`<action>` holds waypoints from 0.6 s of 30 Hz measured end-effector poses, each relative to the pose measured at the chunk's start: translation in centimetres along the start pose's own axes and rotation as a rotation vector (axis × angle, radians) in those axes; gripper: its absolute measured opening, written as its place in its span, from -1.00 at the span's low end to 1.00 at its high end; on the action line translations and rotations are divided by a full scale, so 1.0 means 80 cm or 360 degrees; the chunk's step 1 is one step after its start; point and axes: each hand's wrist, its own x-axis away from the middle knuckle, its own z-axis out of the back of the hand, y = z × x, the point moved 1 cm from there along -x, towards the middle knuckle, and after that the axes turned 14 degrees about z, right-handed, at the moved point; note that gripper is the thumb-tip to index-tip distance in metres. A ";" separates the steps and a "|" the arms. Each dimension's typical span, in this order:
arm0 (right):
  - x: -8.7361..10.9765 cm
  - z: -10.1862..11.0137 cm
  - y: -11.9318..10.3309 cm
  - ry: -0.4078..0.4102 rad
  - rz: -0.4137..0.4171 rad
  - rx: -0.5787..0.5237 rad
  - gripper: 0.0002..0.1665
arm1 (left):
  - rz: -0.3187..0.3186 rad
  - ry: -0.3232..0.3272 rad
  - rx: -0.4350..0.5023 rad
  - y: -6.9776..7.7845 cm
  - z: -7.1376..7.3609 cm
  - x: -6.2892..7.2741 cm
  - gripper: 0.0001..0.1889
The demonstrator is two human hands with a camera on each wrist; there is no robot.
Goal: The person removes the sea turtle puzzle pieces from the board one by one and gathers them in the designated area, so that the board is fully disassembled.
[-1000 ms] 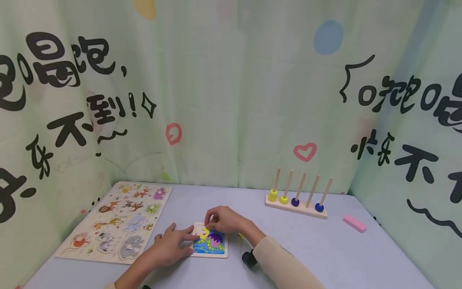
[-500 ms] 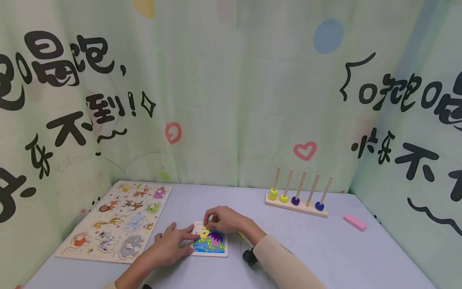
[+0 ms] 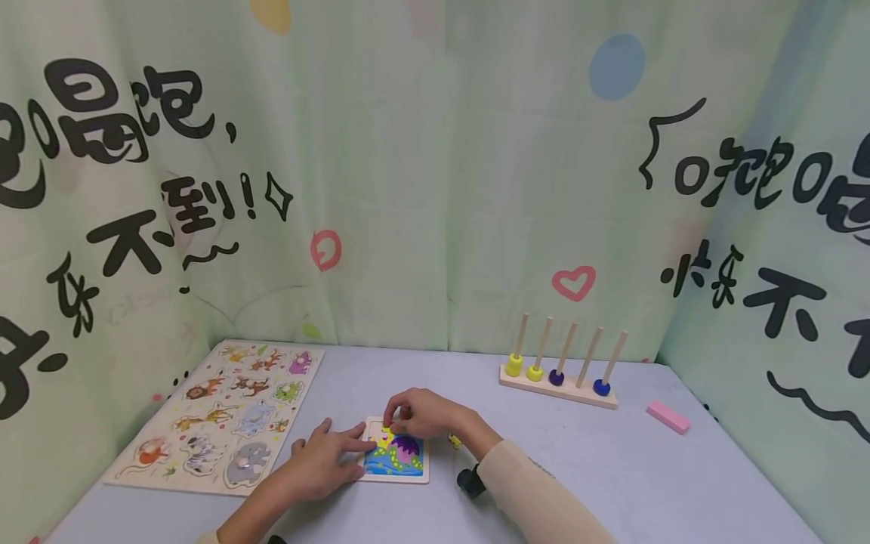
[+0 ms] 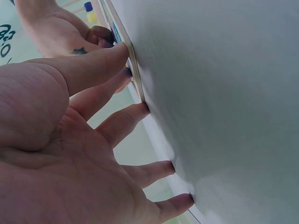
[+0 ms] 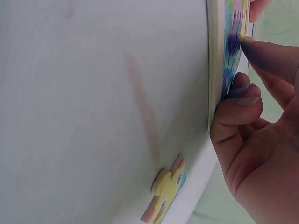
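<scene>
A small square jigsaw puzzle [image 3: 401,462] with a wooden frame lies on the table, its picture blue, yellow and purple. My left hand [image 3: 325,461] is at its left side with spread fingers; in the left wrist view the thumb [image 4: 105,58] touches the frame's edge. My right hand [image 3: 428,414] is over the puzzle's upper part, thumb and forefinger pinching at a yellow puzzle piece [image 3: 387,431], mostly hidden by the fingers. In the right wrist view, its other fingers curl beside the puzzle edge. A loose yellow puzzle piece [image 5: 168,189] lies right of the puzzle, partly behind my right wrist.
A large animal puzzle board [image 3: 227,415] lies at the left. At the back right stands a wooden peg stand [image 3: 557,387] with yellow and blue beads. A pink block [image 3: 668,418] is near the right side. Printed curtains [image 3: 442,189] enclose the table.
Both hands stay at the small puzzle almost unmoved. In the last half second, the right fingertips shift very slightly over the yellow part.
</scene>
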 end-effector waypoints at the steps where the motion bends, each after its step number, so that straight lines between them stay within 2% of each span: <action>1: 0.000 0.000 0.000 0.0003 -0.0003 -0.0008 -0.89 | 0.0002 0.0000 -0.0002 0.000 0.000 0.000 -0.62; 10: -0.001 0.001 0.003 0.0019 -0.0023 -0.0095 -0.84 | 0.0024 -0.0017 -0.0007 0.002 0.000 0.000 -0.63; 18: -0.002 0.000 0.005 0.0051 -0.0009 -0.0093 -0.85 | 0.0030 -0.0015 -0.0023 0.001 -0.001 -0.002 -0.63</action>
